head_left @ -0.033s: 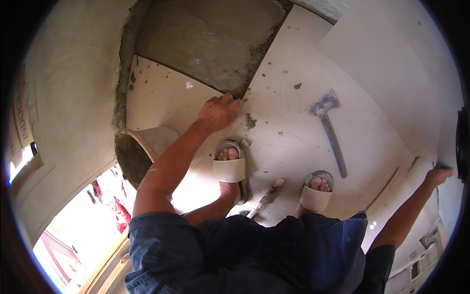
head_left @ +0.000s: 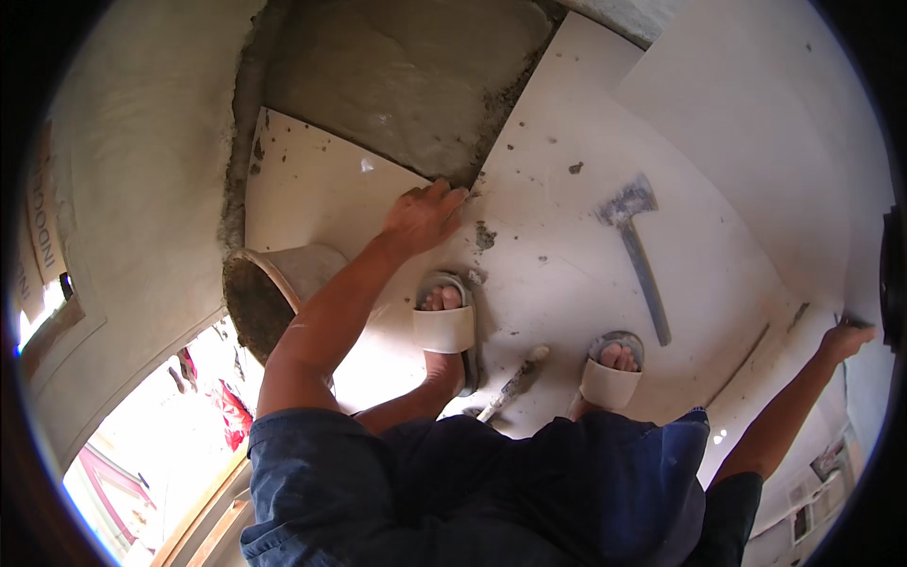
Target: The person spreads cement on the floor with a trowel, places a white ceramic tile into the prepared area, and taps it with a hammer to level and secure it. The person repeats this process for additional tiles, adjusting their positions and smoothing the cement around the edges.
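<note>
My left hand (head_left: pixel 425 219) reaches down to the floor, its fingers curled together at the corner where two pale tiles meet the wet grey mortar (head_left: pixel 406 85). Whatever may be between those fingertips is hidden. A pale tile (head_left: pixel 302 170) with dark specks lies left of that hand; a longer tile (head_left: pixel 557 123) lies to its right. Far off to the right, my right hand (head_left: pixel 844 341) is closed at a dark edge near the picture's rim, and I cannot make out what it grips. On the tiles between my hands rests a cement-crusted hammer (head_left: pixel 641 255).
A bucket (head_left: pixel 316 267) lies tipped beside my left forearm. Between my sandalled feet is a mortar-smeared stick-like tool (head_left: pixel 515 383). A rough wall (head_left: pixel 142 189) rises on the left, above a bright opening with a red item (head_left: pixel 234 416). Mortar crumbs (head_left: pixel 485 235) dot the tiles.
</note>
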Tool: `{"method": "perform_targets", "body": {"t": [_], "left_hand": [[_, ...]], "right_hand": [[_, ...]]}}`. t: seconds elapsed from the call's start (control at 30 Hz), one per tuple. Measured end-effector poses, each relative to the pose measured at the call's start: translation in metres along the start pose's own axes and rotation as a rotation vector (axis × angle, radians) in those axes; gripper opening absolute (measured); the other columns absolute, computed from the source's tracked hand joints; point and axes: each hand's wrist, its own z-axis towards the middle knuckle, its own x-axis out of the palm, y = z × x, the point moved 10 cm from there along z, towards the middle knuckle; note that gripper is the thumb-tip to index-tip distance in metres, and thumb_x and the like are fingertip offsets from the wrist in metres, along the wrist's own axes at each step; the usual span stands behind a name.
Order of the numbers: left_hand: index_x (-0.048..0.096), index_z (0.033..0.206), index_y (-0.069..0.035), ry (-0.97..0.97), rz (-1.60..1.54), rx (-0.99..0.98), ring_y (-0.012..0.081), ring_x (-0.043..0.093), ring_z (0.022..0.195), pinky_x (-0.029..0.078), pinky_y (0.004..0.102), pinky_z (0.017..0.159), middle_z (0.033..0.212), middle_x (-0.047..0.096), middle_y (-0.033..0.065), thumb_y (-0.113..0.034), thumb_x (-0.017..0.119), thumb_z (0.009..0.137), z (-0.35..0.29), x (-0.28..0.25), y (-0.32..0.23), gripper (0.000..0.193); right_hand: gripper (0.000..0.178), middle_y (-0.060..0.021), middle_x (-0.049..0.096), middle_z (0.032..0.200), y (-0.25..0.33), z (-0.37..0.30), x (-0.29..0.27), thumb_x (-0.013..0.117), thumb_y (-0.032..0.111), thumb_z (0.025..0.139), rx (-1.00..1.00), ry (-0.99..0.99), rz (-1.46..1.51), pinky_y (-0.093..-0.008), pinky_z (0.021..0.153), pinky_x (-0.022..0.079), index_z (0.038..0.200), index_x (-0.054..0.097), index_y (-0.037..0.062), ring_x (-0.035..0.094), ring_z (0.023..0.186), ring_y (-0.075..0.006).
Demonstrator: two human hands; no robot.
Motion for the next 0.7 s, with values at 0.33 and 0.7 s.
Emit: {"method": "perform_targets", "body": {"t": [0.33,0.7], "left_hand": [[0.061,0.103,-0.012,0.023,0.155,0.053,0.0314,0.064,0.075,0.053,0.043,0.069,0.093,0.059,0.0094,-0.028,0.06,0.083,0.013,0.007,0.013,0.026],[0.058,0.09,-0.01,-0.062,0.362,0.061,0.0245,0.065,0.073,0.053,0.0387,0.066,0.092,0.061,0.0091,-0.02,0.059,0.084,-0.011,-0.03,0.06,0.012]], "right_hand": [[0.072,-0.024,0.047,0.135,-0.001,0.006,-0.008,0.026,0.053,0.099,-0.017,0.002,-0.103,-0.0444,0.099,0.045,0.136,0.041,-0.0065,0.052,0.118,-0.0353],[0.068,-0.0233,0.049,0.133,-0.012,0.023,-0.019,0.029,0.049,0.099,-0.107,-0.028,-0.319,-0.0449,0.099,0.044,0.133,0.043,-0.0077,0.053,0.115,-0.0355]]}}
